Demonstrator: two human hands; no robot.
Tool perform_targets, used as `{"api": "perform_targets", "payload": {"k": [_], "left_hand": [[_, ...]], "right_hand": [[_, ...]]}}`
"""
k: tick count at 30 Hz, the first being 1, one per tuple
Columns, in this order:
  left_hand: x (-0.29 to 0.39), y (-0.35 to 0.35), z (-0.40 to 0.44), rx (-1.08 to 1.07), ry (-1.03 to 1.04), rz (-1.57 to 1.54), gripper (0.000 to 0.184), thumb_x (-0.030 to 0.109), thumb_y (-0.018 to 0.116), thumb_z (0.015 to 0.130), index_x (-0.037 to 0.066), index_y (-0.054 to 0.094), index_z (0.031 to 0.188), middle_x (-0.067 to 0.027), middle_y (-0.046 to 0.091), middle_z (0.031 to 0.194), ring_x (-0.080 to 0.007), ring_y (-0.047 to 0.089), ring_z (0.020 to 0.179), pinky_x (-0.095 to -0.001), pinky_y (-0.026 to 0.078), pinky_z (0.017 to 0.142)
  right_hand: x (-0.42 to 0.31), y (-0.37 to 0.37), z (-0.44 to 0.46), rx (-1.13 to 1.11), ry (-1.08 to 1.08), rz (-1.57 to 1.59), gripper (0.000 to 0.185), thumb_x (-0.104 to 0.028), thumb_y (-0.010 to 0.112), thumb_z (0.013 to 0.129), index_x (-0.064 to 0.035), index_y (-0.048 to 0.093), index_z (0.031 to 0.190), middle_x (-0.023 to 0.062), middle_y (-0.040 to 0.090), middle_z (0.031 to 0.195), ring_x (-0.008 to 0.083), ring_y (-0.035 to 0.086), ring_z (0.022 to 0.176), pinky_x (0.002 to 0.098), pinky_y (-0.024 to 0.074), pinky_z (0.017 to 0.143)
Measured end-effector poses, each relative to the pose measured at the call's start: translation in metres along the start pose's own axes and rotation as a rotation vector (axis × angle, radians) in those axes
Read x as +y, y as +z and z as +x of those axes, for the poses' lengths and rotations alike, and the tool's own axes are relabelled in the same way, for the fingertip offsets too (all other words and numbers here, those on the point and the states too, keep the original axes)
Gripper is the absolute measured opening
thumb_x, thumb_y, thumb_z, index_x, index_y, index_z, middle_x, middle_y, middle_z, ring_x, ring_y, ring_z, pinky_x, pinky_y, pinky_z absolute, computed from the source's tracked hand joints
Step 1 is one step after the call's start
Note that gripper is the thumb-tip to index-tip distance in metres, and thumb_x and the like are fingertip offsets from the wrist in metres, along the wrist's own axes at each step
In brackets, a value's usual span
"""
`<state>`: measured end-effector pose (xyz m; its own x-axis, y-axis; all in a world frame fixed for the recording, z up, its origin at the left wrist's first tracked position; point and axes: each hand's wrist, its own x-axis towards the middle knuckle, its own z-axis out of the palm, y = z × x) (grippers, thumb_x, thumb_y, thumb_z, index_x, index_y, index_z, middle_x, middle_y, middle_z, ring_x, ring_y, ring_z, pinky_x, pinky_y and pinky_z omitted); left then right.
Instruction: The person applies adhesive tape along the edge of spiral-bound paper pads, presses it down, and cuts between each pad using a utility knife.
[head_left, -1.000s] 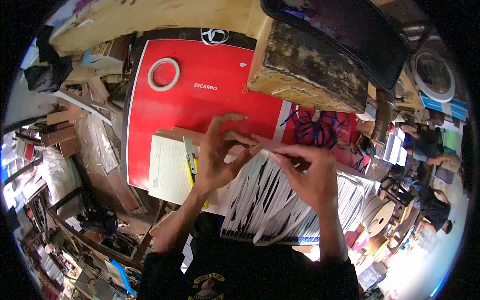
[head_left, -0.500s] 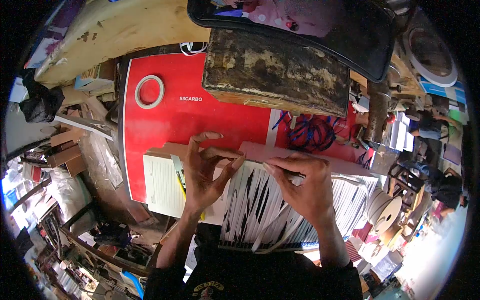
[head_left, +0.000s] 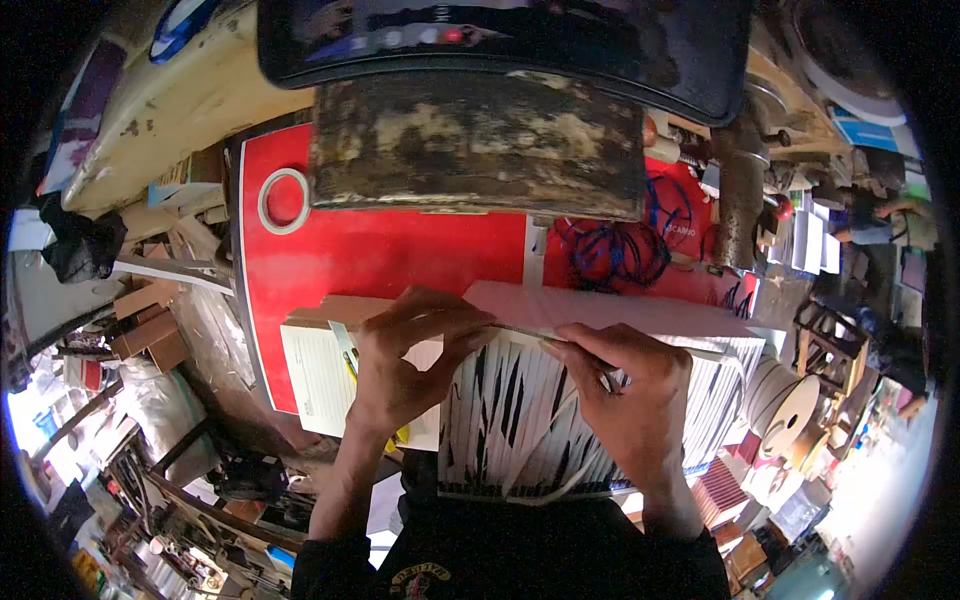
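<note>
Fingers of the left hand (head_left: 400, 365) and right hand (head_left: 630, 390) meet at a stack of paper's (head_left: 475, 410) far edge, a strip (head_left: 525, 332) between them. Left of the fingers lies a notebook (head_left: 310, 390), a cutter (head_left: 350, 366) on it. Beyond them, a board (head_left: 400, 250) bears a tape roll (head_left: 265, 205), far left, and tangled cord (head_left: 615, 262), right. Straight beyond stands a block (head_left: 480, 150). Well right of them, a spool (head_left: 803, 398).

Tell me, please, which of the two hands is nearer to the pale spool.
The right hand is nearer, to the left of the pale spool; the left hand is farther left, near the lined paper.
</note>
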<state>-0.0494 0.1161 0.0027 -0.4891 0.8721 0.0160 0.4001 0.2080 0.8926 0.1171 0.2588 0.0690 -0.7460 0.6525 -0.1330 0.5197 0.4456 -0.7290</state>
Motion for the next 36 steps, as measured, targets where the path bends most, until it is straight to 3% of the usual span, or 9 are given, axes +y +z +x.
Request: {"api": "perform_targets", "payload": {"k": [2, 15, 18, 20, 30, 36], "left_hand": [[0.001, 0.001, 0.001, -0.01, -0.024, -0.002, 0.027, 0.0, 0.086, 0.074, 0.008, 0.08, 0.099, -0.01, 0.075, 0.094, -0.0212, 0.071, 0.087, -0.0353, 0.057, 0.078], [0.012, 0.016, 0.005, -0.018, -0.047, 0.026, 0.026, -0.001, 0.085, 0.073, 0.011, 0.081, 0.096, -0.0068, 0.074, 0.092, -0.0193, 0.067, 0.084, -0.0358, 0.05, 0.078], [0.019, 0.016, 0.008, -0.005, -0.019, 0.082, 0.024, -0.001, 0.084, 0.074, 0.011, 0.08, 0.095, -0.0062, 0.075, 0.093, -0.0202, 0.067, 0.085, -0.0369, 0.05, 0.079], [0.027, 0.018, 0.011, 0.003, 0.015, 0.214, 0.022, 0.001, 0.082, 0.074, 0.011, 0.08, 0.093, -0.0051, 0.075, 0.093, -0.0215, 0.068, 0.086, -0.0365, 0.051, 0.079], [0.042, 0.036, 0.02, -0.057, 0.087, 0.272, 0.023, 0.002, 0.082, 0.073, 0.012, 0.081, 0.093, -0.0039, 0.075, 0.093, -0.0218, 0.067, 0.084, -0.0343, 0.048, 0.079], [0.042, 0.038, 0.016, -0.03, -0.009, 0.242, 0.022, 0.001, 0.083, 0.072, 0.011, 0.081, 0.091, -0.004, 0.074, 0.089, -0.0211, 0.068, 0.082, -0.0339, 0.048, 0.078]], "right_hand": [[0.011, 0.001, -0.002, -0.011, 0.013, 0.067, 0.016, 0.001, 0.077, 0.084, -0.0005, 0.077, 0.1, 0.0126, 0.07, 0.079, 0.0174, 0.065, 0.061, 0.0296, 0.05, 0.056], [0.025, 0.006, 0.001, -0.009, -0.047, 0.089, 0.017, 0.001, 0.076, 0.085, -0.0021, 0.077, 0.102, 0.0135, 0.069, 0.079, 0.0212, 0.066, 0.06, 0.0314, 0.0518, 0.056], [0.018, 0.003, -0.007, 0.003, 0.032, 0.066, 0.018, 0.001, 0.078, 0.083, -0.0022, 0.077, 0.101, 0.0152, 0.072, 0.083, 0.0224, 0.069, 0.064, 0.0306, 0.0529, 0.058], [0.019, 0.0, -0.015, 0.142, 0.016, 0.05, 0.019, 0.001, 0.079, 0.082, -0.0023, 0.077, 0.101, 0.0156, 0.075, 0.088, 0.0221, 0.072, 0.069, 0.0303, 0.0541, 0.06], [0.043, -0.017, -0.018, 0.054, 0.054, 0.123, 0.022, 0.006, 0.075, 0.083, -0.003, 0.076, 0.103, 0.0157, 0.074, 0.088, 0.025, 0.073, 0.076, 0.0324, 0.0543, 0.064], [0.046, -0.014, -0.018, 0.081, 0.031, 0.119, 0.021, 0.005, 0.075, 0.082, -0.0021, 0.075, 0.102, 0.0159, 0.073, 0.088, 0.0263, 0.073, 0.074, 0.0333, 0.055, 0.064]]}}
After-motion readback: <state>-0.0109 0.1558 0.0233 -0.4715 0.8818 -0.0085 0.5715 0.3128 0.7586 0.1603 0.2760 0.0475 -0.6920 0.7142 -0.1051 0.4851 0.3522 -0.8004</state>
